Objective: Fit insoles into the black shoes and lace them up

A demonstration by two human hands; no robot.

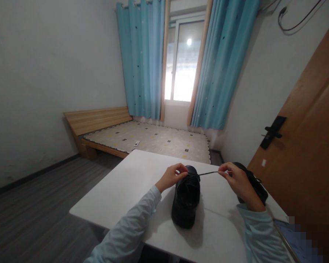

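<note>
A black shoe (184, 212) stands on the white table (120, 190), its heel toward me and its toe pointing away. My right hand (234, 179) pinches the end of a dark shoelace (208, 173), drawn out taut to the right of the shoe. Against the shoe's left side, near the lacing, my left hand (174, 177) has its thumb and fingers pressed together. Whatever lies between those fingertips is too small to make out. A second black shoe (259, 188) lies at the table's right side, partly hidden behind my right hand and forearm.
At the table's right edge lies a flat device with a screen (293, 233), partly blurred out. Beyond the table is a bed (156, 140) with a small white remote (136, 143) on it. A brown door (304, 135) with a black handle stands at right.
</note>
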